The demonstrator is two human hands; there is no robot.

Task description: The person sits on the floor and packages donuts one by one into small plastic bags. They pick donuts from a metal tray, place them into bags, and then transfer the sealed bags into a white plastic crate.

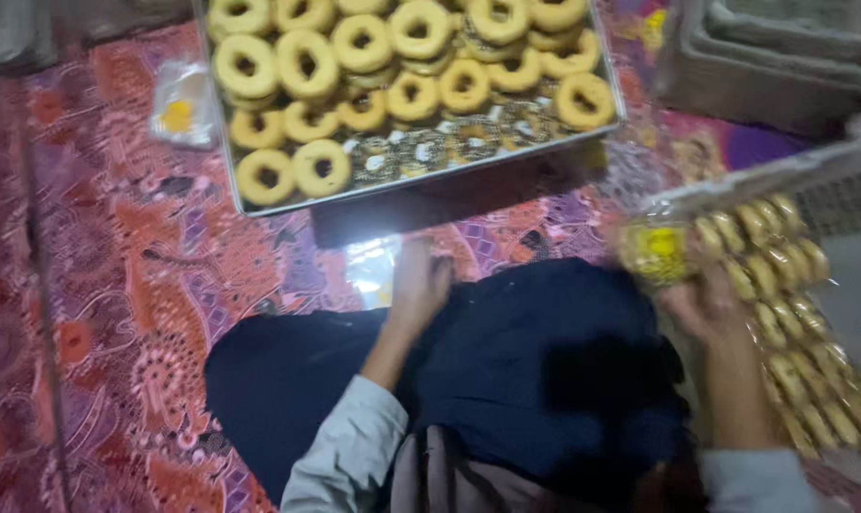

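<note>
left hand (419, 283): reaching forward past the knee, fingers curled loosely down onto a clear plastic wrapper (372, 271) lying on the floor cloth; blurred, so i cannot tell whether it pinches the wrapper or only rests on it. grey sleeve on the forearm.

right hand (701, 302): raised at the right side, closed around a filled clear bag of biscuits (663, 252) with a yellow patch on it. the bag is blurred with motion. just beside and below it, rows of packed biscuits (796, 323) lie in long clear sleeves, running down toward the right lower corner, touching or nearly touching the hand.

metal tray (421, 185): ahead of the person, well beyond the left hand, set on the cloth. holds many ring-shaped pale yellow biscuits (307, 65), stacked thicker toward the far side; the near strip of the tray shows bare patterned lining between a few single rings.

another small clear bag (181, 106) with a yellow patch lies left of the tray, apart from it.

ground: a patterned cloth (136, 285) in red, pink and purple covers the floor. person sits on it, dark blue garment over the lap filling the lower middle.

edges: grey stacked trays (773, 57) at the upper right corner, a pale slotted crate (834, 204) behind the packed rows. open cloth to the left of the lap and between lap and tray; right side crowded.
</note>
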